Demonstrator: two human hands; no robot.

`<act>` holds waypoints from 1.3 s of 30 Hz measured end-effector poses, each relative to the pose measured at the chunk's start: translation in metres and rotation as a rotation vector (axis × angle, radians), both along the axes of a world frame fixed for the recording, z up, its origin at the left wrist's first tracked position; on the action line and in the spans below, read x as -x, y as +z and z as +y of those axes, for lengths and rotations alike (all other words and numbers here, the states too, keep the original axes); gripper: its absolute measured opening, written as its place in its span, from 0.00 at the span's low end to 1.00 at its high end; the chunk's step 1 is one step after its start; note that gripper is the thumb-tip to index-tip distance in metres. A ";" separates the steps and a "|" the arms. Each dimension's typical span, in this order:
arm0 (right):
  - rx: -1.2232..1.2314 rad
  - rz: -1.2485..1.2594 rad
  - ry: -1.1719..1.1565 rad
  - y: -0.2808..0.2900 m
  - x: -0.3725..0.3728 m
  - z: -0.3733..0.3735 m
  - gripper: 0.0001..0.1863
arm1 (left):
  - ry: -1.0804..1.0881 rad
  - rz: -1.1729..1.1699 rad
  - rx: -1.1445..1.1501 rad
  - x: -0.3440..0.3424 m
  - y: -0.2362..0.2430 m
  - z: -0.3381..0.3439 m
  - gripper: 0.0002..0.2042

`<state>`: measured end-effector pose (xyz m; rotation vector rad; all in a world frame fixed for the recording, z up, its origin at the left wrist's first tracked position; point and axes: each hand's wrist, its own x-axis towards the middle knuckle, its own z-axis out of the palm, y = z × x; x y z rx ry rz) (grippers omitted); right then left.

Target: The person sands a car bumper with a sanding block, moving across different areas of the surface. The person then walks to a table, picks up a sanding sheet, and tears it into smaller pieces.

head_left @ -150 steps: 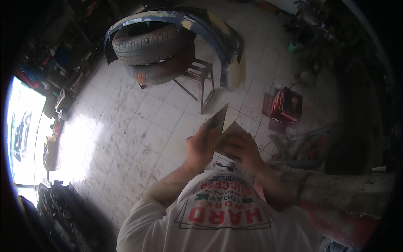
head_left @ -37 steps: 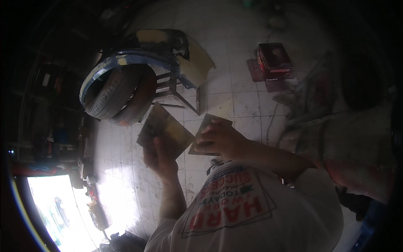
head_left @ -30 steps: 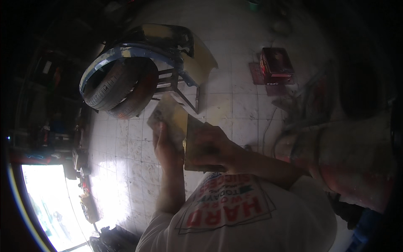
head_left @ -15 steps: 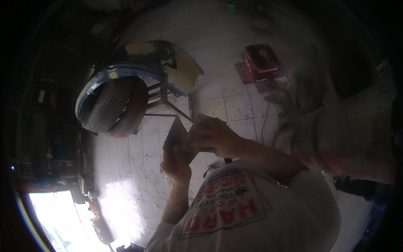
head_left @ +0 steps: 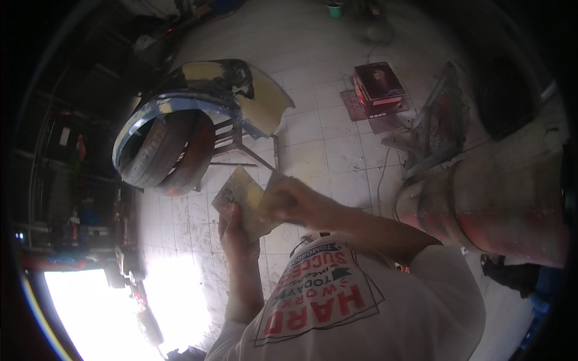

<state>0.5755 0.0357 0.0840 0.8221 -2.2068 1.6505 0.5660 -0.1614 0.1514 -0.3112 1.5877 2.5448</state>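
My left hand point(head_left: 236, 231) is closed on a flat, pale rectangular plate point(head_left: 242, 182) smeared with yellow paste and dark marks, its face tilted up. Up against that plate, my right hand point(head_left: 295, 201) grips a thin, dark flat spreader point(head_left: 273, 180), partly hidden by the fingers and blurred. Beyond both hands stands a curved car body panel point(head_left: 265, 102) with yellow, black and blue patches. It rests over two tyres point(head_left: 158, 153) and a metal stand point(head_left: 233, 139).
At the far right a dark red box point(head_left: 378, 83) sits on flat red sheets on the tiled floor point(head_left: 337, 156). Nearer on the right are a wire-mesh frame point(head_left: 445, 120) and a large red and beige cylinder point(head_left: 481, 207). Bright light enters at lower left.
The plate in my left hand has turned so its yellow-smeared face shows, and it has shifted slightly left. My right hand has moved a little with the spreader. The picture has brightened.
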 end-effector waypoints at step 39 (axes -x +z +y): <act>-0.036 0.229 0.069 0.029 -0.021 -0.014 0.35 | 0.210 0.119 0.318 0.009 0.006 -0.015 0.17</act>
